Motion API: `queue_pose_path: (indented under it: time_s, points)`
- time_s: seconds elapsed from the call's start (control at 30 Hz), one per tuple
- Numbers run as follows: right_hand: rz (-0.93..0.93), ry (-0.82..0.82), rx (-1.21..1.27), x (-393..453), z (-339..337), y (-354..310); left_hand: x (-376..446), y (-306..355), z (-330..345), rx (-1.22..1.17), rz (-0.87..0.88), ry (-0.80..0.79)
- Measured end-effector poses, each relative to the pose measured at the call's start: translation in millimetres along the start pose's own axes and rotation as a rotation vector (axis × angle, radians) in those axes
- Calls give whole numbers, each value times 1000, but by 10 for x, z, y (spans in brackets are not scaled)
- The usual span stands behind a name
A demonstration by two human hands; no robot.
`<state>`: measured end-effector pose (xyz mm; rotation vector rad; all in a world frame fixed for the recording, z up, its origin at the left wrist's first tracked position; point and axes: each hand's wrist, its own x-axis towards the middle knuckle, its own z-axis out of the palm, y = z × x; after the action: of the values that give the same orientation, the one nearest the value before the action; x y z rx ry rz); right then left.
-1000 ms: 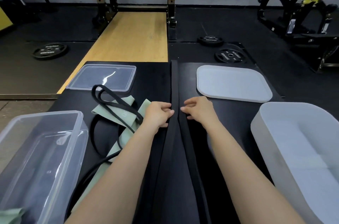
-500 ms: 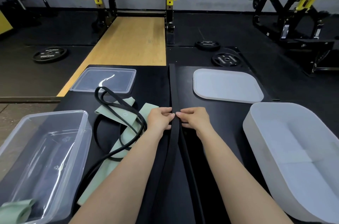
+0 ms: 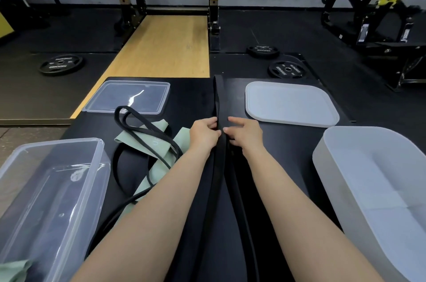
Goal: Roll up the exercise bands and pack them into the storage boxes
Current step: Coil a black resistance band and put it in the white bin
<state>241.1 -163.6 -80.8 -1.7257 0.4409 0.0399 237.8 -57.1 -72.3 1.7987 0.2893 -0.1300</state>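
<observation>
A long wide black exercise band (image 3: 220, 99) lies stretched straight down the middle of the black table. My left hand (image 3: 204, 135) pinches its left edge and my right hand (image 3: 244, 134) pinches its right edge, fingertips meeting over the band. To the left lies a pale green band (image 3: 159, 143) tangled with a thin black loop band (image 3: 147, 129). A clear storage box (image 3: 69, 143) stands at the near left with a green band end (image 3: 13, 270) inside. A white storage box (image 3: 322, 159) stands at the near right.
A clear lid (image 3: 129, 97) lies at the table's far left and a white lid (image 3: 290, 104) at its far right. Beyond the table are weight plates (image 3: 61, 64) on the black floor, a wooden platform (image 3: 166, 46) and yellow rack uprights.
My hands have come together on the black band and its two edges are gathered into a narrower strip. The view has shifted slightly downward.
</observation>
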Motion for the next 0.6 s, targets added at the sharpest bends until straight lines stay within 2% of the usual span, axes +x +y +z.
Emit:
queue_pose_path:
  time_s: [0.33, 0.47, 0.6]
  points:
    - [-158, -80, -156, 249, 21, -105, 259, 202, 44, 103, 14, -94]
    - [-209, 12, -152, 383, 54, -144, 408, 262, 41, 102, 54, 6]
    - [-142, 23, -32, 522, 102, -194, 563, 316, 63, -30, 77, 82]
